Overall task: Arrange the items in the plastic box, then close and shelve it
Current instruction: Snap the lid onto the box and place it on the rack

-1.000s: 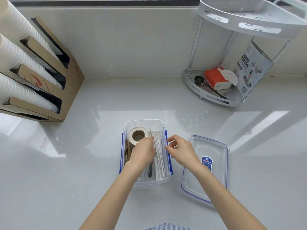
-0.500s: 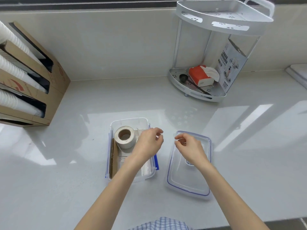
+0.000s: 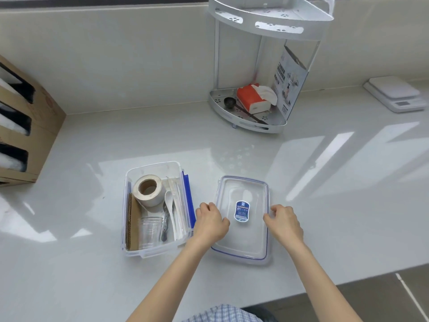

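Note:
An open clear plastic box (image 3: 153,165) with blue clips sits on the white counter. Inside it are a roll of tape (image 3: 148,189), a cardboard piece (image 3: 132,221) along the left wall, a clear cup (image 3: 149,231) lying down, and white wrapped utensils (image 3: 174,205). To the right of the box, its clear lid (image 3: 246,244) with a blue label lies flat. My left hand (image 3: 211,223) curls over the lid's left rim. My right hand (image 3: 283,223) hooks the lid's right rim.
A white two-tier corner rack (image 3: 250,127) stands at the back, with a red tissue box (image 3: 249,98), a dark spoon and a leaflet on its lower tier. A kitchen scale (image 3: 394,94) is far right. A cardboard cup dispenser (image 3: 39,126) lines the left wall. The counter's edge runs bottom right.
Both hands left the box and moved right to the lid, one taking each long side. My view has shifted to the right.

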{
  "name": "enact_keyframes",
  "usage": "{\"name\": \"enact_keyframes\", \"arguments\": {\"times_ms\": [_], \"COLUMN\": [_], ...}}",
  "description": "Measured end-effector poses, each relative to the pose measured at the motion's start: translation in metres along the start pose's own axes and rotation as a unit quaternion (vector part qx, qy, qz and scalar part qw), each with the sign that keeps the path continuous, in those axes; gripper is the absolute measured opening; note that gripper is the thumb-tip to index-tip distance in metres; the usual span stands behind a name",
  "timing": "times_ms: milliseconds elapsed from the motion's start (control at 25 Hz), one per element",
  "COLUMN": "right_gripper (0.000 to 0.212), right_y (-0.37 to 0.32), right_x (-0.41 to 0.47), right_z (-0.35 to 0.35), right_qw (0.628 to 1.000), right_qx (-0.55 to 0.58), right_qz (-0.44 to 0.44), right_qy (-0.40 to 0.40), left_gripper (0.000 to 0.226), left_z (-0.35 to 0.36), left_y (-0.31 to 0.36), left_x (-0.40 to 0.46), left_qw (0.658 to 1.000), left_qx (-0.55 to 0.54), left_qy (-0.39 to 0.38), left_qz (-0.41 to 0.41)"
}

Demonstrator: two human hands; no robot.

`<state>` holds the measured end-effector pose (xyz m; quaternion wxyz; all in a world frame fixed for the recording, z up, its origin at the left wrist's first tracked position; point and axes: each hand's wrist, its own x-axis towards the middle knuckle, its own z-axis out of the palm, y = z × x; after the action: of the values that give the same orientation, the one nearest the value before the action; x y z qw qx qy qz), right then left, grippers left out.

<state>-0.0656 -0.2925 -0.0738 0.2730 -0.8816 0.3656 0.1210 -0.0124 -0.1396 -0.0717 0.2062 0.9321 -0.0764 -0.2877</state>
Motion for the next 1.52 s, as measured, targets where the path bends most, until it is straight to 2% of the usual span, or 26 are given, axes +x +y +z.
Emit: {"name": "enact_keyframes", "arguments": {"times_ms": [160, 320, 480, 640, 880, 1040, 1200, 1520], "right_gripper": [0.021, 0.020, 0.035, 0.031, 0.037, 0.039, 0.038, 0.046], "right_y": [0.000, 0.000, -0.012, -0.041, -0.094, -0.120, -0.138, -0.143], "right_x": [-0.008, -0.015, -0.015, -0.022, -0.038, -0.048, -0.054, -0.059], "right_z": [0.009, 0.011, -0.009, -0.019, -0.001, 0.023, 0.042, 0.059], "right_qw": [1.000, 0.996, 0.984, 0.971, 0.958, 0.950, 0.947, 0.952], "right_qx": [0.010, 0.084, 0.152, 0.194, 0.218, 0.215, 0.200, 0.172], "right_qz": [0.006, 0.010, -0.023, -0.090, -0.174, -0.225, -0.249, -0.241], "right_qy": [-0.007, 0.037, 0.094, 0.105, 0.060, 0.019, -0.031, -0.073], "left_gripper": [0.035, 0.032, 0.039, 0.040, 0.040, 0.037, 0.034, 0.038], "left_z": [0.002, -0.005, -0.023, -0.051, -0.085, -0.093, -0.095, -0.087], "left_y": [0.002, 0.008, 0.014, 0.001, -0.053, -0.092, -0.118, -0.133], "left_x": [-0.001, -0.006, -0.013, -0.020, -0.039, -0.051, -0.059, -0.055], "left_qw": [0.999, 0.995, 0.984, 0.967, 0.934, 0.918, 0.900, 0.892], "left_qx": [-0.030, -0.088, -0.170, -0.211, -0.275, -0.295, -0.334, -0.348], "left_qy": [-0.009, -0.023, 0.051, 0.140, 0.228, 0.257, 0.264, 0.262], "left_qz": [-0.017, -0.028, 0.023, 0.037, -0.008, -0.058, -0.097, -0.122]}}
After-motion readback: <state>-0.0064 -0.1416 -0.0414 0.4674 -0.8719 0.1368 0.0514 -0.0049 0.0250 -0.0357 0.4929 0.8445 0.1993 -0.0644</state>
